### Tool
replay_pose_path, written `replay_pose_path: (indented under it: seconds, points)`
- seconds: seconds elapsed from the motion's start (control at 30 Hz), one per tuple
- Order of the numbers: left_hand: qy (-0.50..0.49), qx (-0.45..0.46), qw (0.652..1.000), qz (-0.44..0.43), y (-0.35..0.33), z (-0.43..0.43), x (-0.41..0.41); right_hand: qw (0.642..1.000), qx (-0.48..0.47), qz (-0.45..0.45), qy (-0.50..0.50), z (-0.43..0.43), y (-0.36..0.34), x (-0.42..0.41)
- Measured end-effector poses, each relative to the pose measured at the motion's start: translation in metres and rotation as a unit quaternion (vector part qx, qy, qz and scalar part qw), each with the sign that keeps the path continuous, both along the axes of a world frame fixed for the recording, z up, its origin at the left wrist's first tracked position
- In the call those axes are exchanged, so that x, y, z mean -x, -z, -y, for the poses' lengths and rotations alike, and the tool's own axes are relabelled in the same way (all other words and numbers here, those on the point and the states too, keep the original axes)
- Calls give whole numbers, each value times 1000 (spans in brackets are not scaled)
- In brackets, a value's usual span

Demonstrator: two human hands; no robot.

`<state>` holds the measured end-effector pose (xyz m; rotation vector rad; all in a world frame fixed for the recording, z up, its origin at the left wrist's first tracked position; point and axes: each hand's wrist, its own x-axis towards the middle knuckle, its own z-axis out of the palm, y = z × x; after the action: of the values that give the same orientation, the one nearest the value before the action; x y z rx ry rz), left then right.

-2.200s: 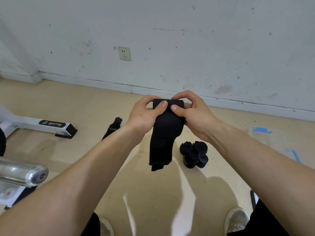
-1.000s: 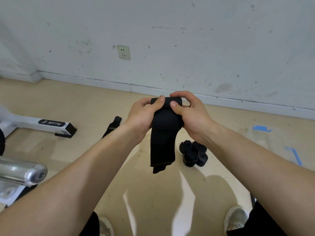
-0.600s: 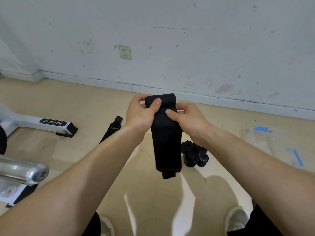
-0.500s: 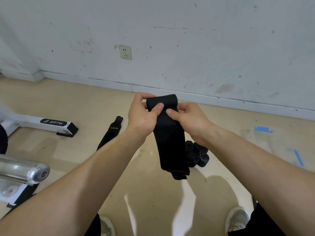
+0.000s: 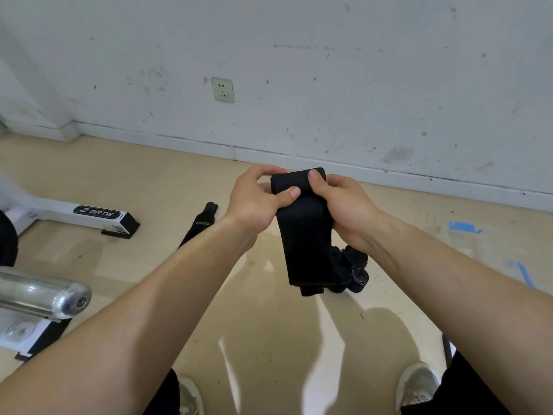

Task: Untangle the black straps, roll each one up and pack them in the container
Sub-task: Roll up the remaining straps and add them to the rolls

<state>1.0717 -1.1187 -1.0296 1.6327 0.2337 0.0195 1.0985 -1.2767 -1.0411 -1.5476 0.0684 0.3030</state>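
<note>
right hand [image 5: 344, 208] thumb has shifted up onto the rolled top of the black strap [image 5: 305, 241] since the prior frame; left hand [image 5: 254, 202] likewise clamps that roll. strap tail hangs above the floor [image 5: 269, 339], before the rolled straps [image 5: 354, 265]; loose strap [image 5: 199, 226] lies left.

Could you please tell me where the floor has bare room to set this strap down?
Bare floor lies between the shoes and the rolled straps, and between those rolls and the blue tape. Crowded on the left: the loose strap, the white machine base and the chrome bar.
</note>
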Motion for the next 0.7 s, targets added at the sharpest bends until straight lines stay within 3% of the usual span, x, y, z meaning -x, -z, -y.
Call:
replay_pose_path:
  seconds: [0.1, 0.23, 0.47, 0.7]
  points:
    - [29, 101, 992, -68, -4, -5, 0, 1000, -20, 3, 8, -2, 1, 3]
    - [71, 150, 981, -99, -6, -6, 1, 999, -21, 25, -3, 0, 0, 3]
    - [62, 159, 977, -125, -16, -6, 0, 996, 27, 76, -41, 3, 4, 9]
    - [30, 123, 989, -72, -11, -11, -2, 998, 2, 26, -62, -1, -3, 15]
